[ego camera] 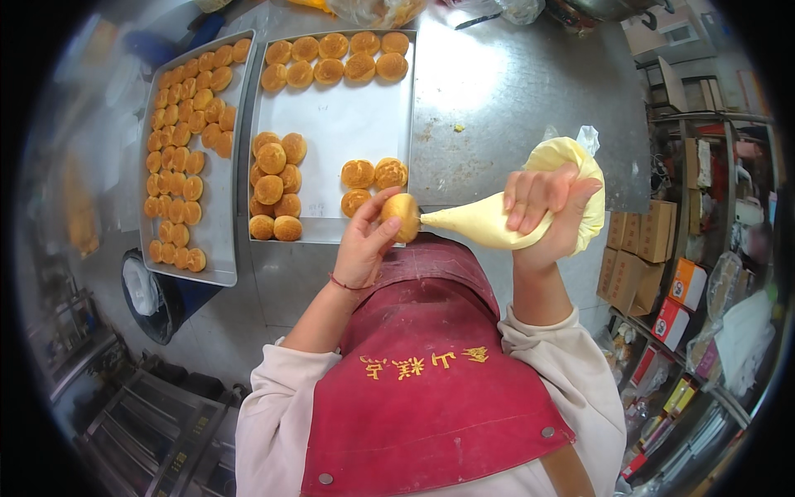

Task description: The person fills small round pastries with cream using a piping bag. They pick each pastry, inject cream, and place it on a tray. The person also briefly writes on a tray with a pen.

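My left hand [366, 239] holds a round golden bun [400, 217] by its edges, tilted on its side above the near right corner of the middle tray. In my right hand [543, 211] is a piping bag [475, 220] full of pale yellow filling, gripped around its wide part. The bag's tip meets the side of the bun; whether it is inside cannot be told. Beneath and beyond, a paper-lined metal tray [329, 118] carries rows of buns along its far edge, a stacked group at the left and several near my left hand.
A second metal tray [227, 217] full of buns lies at the left, its near end above a black bin [163, 310]. Plastic bags and a metal pot [599, 9] stand at the table's far side. Cardboard boxes [633, 267] and loaded shelves line the right.
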Available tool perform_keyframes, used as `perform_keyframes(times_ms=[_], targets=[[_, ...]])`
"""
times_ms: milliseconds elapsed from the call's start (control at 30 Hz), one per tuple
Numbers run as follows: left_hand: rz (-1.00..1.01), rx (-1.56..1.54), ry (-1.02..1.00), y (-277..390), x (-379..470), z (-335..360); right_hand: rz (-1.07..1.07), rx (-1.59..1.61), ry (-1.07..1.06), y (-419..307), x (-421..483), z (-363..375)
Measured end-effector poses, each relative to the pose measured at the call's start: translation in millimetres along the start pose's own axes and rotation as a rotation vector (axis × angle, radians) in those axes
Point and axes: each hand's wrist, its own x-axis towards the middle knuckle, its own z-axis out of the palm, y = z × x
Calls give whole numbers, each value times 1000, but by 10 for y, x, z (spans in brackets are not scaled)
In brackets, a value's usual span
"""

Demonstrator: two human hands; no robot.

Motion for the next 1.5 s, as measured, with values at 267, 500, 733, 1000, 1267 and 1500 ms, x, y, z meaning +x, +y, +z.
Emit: perform_keyframes(times_ms=[267,500,733,1000,1267,1500], targets=[[515,1181,235,-516,31,-514,29,28,76,48,-11,-131],[655,1423,158,-726,65,-569,43,1,76,62,2,-179],[583,1381,221,-720,-5,-571,58,-22,83,49,15,-208],[622,1561,62,-606,40,-466,107,-114,-14,98,36,-145],[-163,109,-244,273,508,178,-134,-895,-820,-197,180,49],[-343,-150,-759,723,853,561,201,-696,-1381,256,65,115]])
